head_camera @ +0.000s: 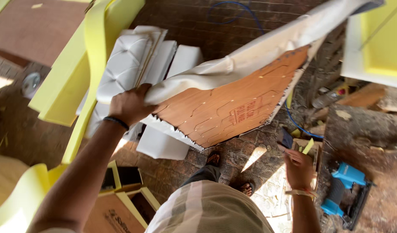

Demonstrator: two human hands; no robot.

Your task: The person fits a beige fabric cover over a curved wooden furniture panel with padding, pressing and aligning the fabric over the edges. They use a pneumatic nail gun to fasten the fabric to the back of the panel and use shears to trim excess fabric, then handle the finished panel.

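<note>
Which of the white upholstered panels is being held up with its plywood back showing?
The big panel gripped by the left hand: its brown plywood back faces the camera. The tufted panels behind show only white padding.

Two hands (128,105) (298,168); one upholstered panel (224,108); one blue staple gun (343,190); two sandalled feet (213,159).

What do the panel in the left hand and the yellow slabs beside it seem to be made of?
Panel: apparently plywood, a bare brown back with cut grooves, wrapped in white padded covering, likely faux leather, with jagged trimmed edges. Yellow slabs: probably foam, thick, matte and soft-edged.
</note>
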